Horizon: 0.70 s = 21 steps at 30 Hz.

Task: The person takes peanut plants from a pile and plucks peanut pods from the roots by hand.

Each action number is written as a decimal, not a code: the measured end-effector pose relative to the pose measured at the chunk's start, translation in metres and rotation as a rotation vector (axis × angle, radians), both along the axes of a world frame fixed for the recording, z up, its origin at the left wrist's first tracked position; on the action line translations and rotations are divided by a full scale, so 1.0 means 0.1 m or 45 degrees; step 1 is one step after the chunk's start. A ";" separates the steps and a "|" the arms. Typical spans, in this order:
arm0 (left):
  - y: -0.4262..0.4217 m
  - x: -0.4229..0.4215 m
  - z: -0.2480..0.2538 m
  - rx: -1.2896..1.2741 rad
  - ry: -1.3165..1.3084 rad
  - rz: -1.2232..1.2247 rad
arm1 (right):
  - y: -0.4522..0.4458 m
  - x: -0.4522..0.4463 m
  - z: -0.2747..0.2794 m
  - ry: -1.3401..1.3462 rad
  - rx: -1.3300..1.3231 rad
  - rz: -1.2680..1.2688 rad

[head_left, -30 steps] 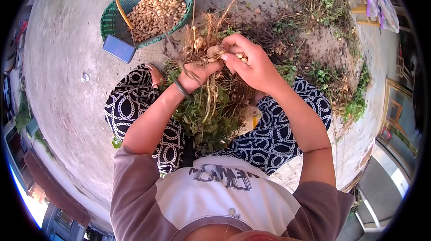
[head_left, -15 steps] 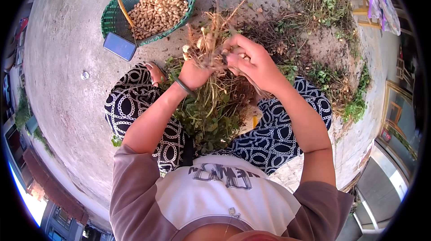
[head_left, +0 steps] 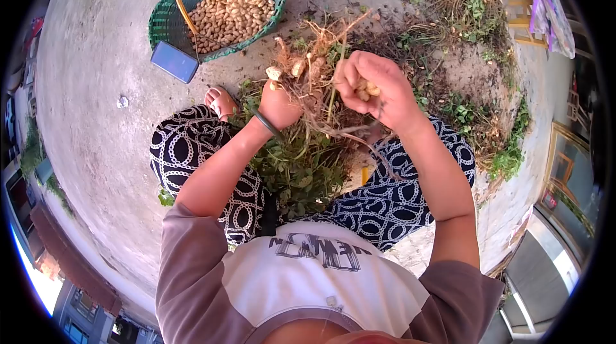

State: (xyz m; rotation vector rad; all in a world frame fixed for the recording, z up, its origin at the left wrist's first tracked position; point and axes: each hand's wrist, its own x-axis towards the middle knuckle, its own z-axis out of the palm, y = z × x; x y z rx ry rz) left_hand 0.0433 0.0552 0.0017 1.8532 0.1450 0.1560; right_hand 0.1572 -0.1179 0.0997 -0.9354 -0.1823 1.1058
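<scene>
My left hand is closed around a bunch of peanut plants, roots upward, with a few peanuts hanging among them. The leafy stems trail down between my knees. My right hand is curled at the right side of the roots, and several peanuts sit in its palm. Its fingertips are close to a thin upright stem; whether they pinch it I cannot tell. Ahead to the left stands a green woven basket with a yellow handle, holding a heap of picked peanuts.
A phone leans against the basket's near side. Pulled peanut plants lie on the concrete floor at the right, with loose soil and leaves. A small stool with a purple-and-white bag stands at the far right.
My right hand has moved slightly right, away from my left hand, and turned so the peanuts in its palm show more. The left hand keeps its hold on the plants.
</scene>
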 end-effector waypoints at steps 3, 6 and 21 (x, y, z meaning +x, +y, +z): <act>-0.04 0.04 0.13 0.168 -0.041 0.051 | 0.00 0.03 0.08 -0.541 -0.423 0.045; -0.05 0.07 0.24 0.386 -0.021 0.070 | 0.12 -0.12 0.10 -0.882 -0.584 0.033; -0.04 0.03 0.17 0.250 0.111 0.088 | 0.15 -0.21 -0.06 -0.960 -0.614 0.192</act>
